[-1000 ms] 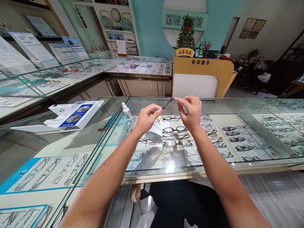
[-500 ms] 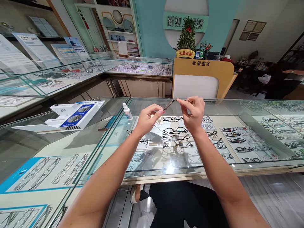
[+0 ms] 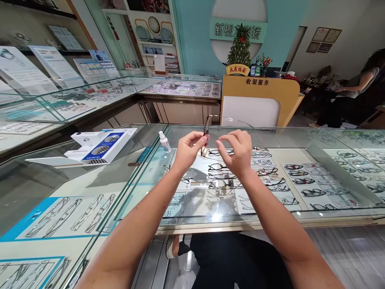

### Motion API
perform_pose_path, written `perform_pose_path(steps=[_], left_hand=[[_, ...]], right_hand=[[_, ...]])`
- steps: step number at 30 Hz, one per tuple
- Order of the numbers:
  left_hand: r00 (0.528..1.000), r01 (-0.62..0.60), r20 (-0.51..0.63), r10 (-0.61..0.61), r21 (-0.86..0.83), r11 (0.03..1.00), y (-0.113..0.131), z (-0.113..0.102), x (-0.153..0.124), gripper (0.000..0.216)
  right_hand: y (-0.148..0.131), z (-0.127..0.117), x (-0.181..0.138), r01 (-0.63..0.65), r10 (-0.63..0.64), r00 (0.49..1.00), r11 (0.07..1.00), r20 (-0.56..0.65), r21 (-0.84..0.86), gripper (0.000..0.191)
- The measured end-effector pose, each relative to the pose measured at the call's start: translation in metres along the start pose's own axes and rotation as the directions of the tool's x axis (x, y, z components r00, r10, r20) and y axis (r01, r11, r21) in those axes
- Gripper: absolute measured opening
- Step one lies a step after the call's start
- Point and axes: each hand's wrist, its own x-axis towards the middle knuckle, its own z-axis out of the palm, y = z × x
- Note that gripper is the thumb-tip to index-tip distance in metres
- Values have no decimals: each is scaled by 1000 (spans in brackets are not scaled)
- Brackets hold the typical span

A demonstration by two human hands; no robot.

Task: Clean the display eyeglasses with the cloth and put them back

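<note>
My left hand pinches a pair of eyeglasses between thumb and fingers, above the glass counter. The frame is seen nearly edge-on, and one thin temple stretches away to the right. To the right of the frame, my right hand hovers just below that temple, thumb and fingers apart with nothing between them. A small white spray bottle stands on the counter, left of my left hand.
An opened white and blue box sits on the glass at left. Rows of glasses lie inside the display case under my hands. Beyond are a wooden cashier desk and a seated person at far right.
My right hand has let go of the eyeglasses and opened below them. The eyeglasses have turned more upright in my left hand, a temple now spread to the right.
</note>
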Motion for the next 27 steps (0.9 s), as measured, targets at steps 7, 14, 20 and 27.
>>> perform_pose_path(steps=[7, 14, 20, 27], left_hand=[[992, 116, 57, -109, -127, 985, -5, 5, -1, 64], [987, 143, 95, -130, -149, 978, -8, 7, -3, 65], [996, 20, 86, -18, -15, 1000, -13, 6, -2, 52], [859, -64, -397, 322, 541, 839, -19, -32, 17, 30]], right_hand=[[-1, 24, -10, -38, 6, 977, 989, 215, 145, 38], [-2, 24, -12, -44, -16, 964, 975, 266, 216, 27], [-1, 22, -11, -98, 23, 965, 956, 261, 277, 34], [6, 16, -6, -202, 136, 966, 930, 222, 307, 35]])
